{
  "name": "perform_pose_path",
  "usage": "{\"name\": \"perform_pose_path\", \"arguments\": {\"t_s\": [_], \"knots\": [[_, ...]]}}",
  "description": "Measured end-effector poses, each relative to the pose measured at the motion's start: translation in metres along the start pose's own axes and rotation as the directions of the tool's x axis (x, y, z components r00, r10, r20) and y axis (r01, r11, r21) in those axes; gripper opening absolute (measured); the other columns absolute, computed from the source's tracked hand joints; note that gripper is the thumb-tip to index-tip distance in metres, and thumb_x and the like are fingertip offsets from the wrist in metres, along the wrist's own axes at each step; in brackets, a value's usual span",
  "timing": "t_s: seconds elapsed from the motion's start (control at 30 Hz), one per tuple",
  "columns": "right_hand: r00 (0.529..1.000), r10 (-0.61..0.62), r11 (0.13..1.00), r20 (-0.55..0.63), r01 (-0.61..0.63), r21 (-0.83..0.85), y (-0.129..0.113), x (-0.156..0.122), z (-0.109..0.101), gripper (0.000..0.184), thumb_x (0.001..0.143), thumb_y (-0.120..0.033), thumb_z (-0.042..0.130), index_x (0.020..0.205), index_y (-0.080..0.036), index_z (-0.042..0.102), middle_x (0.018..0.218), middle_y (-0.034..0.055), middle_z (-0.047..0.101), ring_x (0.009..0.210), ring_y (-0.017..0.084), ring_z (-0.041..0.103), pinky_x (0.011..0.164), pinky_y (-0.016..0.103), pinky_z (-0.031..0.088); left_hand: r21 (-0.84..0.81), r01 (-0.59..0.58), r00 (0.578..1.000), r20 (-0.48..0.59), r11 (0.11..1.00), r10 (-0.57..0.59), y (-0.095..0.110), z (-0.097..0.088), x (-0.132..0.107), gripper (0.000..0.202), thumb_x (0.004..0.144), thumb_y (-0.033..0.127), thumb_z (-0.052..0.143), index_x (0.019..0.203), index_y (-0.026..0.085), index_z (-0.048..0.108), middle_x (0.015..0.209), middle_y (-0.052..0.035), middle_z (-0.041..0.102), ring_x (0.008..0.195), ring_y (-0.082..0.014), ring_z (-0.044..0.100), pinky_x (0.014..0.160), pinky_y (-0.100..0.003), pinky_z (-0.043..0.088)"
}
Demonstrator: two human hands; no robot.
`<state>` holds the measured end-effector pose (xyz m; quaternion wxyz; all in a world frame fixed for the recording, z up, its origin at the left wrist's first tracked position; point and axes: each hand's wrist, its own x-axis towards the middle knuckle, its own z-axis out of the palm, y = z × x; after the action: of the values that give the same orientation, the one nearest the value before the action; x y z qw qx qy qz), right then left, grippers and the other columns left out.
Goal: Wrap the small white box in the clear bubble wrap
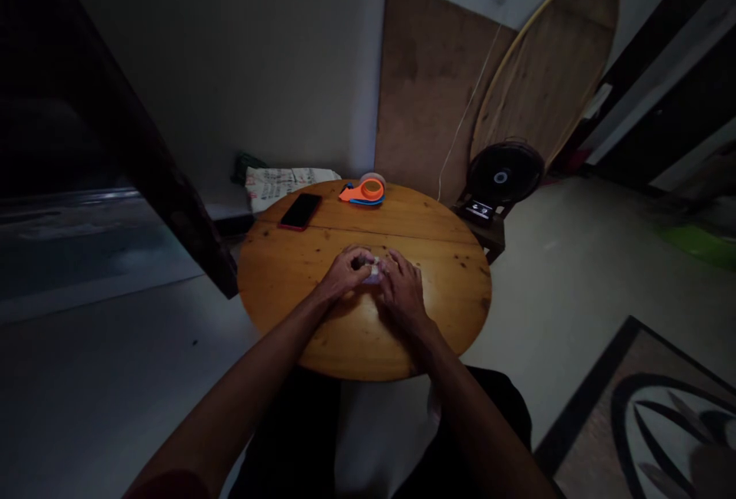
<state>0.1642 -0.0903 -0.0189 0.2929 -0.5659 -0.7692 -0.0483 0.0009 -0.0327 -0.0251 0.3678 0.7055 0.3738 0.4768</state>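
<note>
Round wooden table [454,292], centre of frame. On its upper left: smartphone [300,211], dark screen, red edge; at its top edge, orange tape dispenser [355,193], both well apart from the hands. Behind, upper left: printed white bag [273,186]. Upper right: leaning brown board [431,77], round wooden panel [552,62], black fan [500,177].

Small pale item [374,272], mid-table, between left hand [348,270] and right hand [404,286], partly covered by fingers. Left thumb and forefinger: bent, slightly parted, at its left side; right fingers: loosely curved over its right. Firmness of either grip: cannot tell.
</note>
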Motion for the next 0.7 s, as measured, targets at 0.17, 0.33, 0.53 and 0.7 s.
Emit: {"name": "perform_pose_path", "arguments": {"t_s": [0.17,0.33,0.53,0.7], "knots": [[1.000,0.022,1.000,0.013,-0.023,0.016,0.0001,0.0010,0.0008,0.035,0.094,-0.027,0.041,0.125,-0.019,0.055,0.140,0.0138,0.046,0.125,0.027,0.044,0.099,0.044,0.035,-0.002,0.004,1.000,0.004,1.000,-0.004,-0.0021,0.0006,-0.0001,0.016,0.072,0.025,0.061,0.085,0.017,0.065,0.100,-0.0061,0.063,0.095,-0.0189,0.059,0.086,-0.031,0.046],[1.000,0.025,0.999,0.000,-0.025,0.027,-0.0006,0.0006,-0.0004,0.034,0.094,-0.028,0.041,0.123,-0.020,0.058,0.139,0.0132,0.047,0.122,0.026,0.045,0.098,0.043,0.036,-0.021,0.031,0.999,-0.006,0.999,-0.032,-0.0013,0.0005,-0.0001,0.016,0.071,0.025,0.061,0.084,0.017,0.065,0.098,-0.0053,0.063,0.089,-0.0178,0.059,0.083,-0.031,0.047],[0.999,-0.044,0.999,-0.018,0.044,-0.020,0.0031,-0.0015,0.0016,0.036,0.094,-0.026,0.042,0.125,-0.026,0.058,0.139,0.0117,0.045,0.121,0.026,0.045,0.096,0.042,0.036,-0.025,0.022,1.000,0.001,0.999,-0.022,-0.0038,0.0005,-0.0008,0.016,0.071,0.024,0.062,0.086,0.018,0.065,0.099,-0.0047,0.063,0.094,-0.0188,0.059,0.086,-0.030,0.045],[0.997,-0.059,0.998,-0.049,0.057,-0.040,0.0030,-0.0012,0.0023,0.032,0.093,-0.024,0.043,0.119,-0.024,0.062,0.135,0.0122,0.049,0.119,0.025,0.047,0.094,0.040,0.036,-0.054,0.036,0.999,0.010,0.998,-0.035,-0.0052,0.0013,-0.0012,0.017,0.072,0.025,0.061,0.086,0.017,0.064,0.101,-0.0054,0.062,0.091,-0.0176,0.059,0.082,-0.028,0.046]]}}
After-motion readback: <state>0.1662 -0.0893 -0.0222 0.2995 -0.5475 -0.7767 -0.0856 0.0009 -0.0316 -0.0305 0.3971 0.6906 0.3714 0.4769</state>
